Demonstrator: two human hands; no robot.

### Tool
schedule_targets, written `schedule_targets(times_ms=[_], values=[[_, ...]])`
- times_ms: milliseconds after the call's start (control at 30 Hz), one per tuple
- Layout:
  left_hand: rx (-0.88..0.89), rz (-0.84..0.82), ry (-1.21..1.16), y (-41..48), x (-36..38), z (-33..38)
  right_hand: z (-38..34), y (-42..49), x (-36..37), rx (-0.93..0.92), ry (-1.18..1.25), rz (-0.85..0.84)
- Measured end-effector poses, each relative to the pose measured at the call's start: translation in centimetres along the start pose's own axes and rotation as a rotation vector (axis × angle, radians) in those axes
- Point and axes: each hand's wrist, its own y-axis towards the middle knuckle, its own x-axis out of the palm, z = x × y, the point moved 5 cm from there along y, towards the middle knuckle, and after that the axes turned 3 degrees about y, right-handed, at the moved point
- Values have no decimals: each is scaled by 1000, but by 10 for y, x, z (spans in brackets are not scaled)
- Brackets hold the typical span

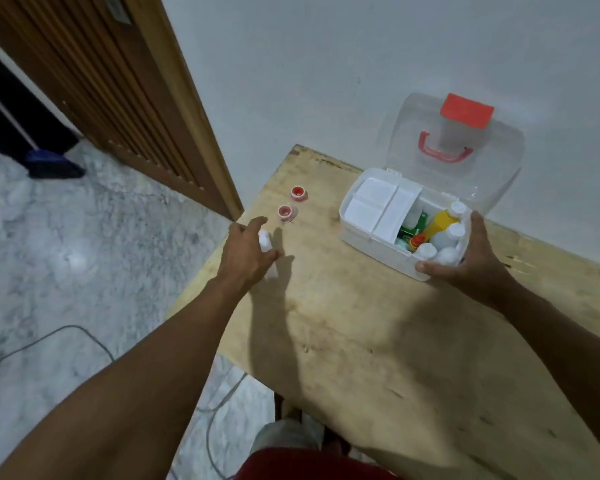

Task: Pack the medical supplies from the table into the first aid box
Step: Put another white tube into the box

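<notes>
Gripping a small white plastic bottle (264, 240), the left hand (248, 254) curls; the right hand (476, 259) clasps the white clear-lidded box (368, 244).

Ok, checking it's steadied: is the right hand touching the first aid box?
Touching. Head view: the right hand grips the first aid box at its corner.

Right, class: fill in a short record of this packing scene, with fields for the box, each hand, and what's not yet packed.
box: first aid box, lid open, bottles inside
left hand: fingers curl round white bottle
right hand: grips box's near corner
unpacked on table: two tape rolls
</notes>
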Motion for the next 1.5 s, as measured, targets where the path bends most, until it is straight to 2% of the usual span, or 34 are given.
schedule_targets(times_ms=[233, 533, 833, 1100, 1300, 1500], values=[[-111, -75, -93, 1, 23, -23, 1, 0, 2, -16, -6, -11], [-140, -79, -149, 1, 27, -23, -4, -2, 3, -51, -12, -49], [53, -209, -476, -7, -16, 53, 2, -5, -1, 14, -55, -40], [171, -361, -411, 12, -20, 139, 13, -2, -6, 139, -136, -38], [239, -431, -310, 22, 7, 175, 3, -2, -4, 74, -67, -45], [294, -483, -220, 31, 30, 195, 8, 0, -5, 88, -41, -10]])
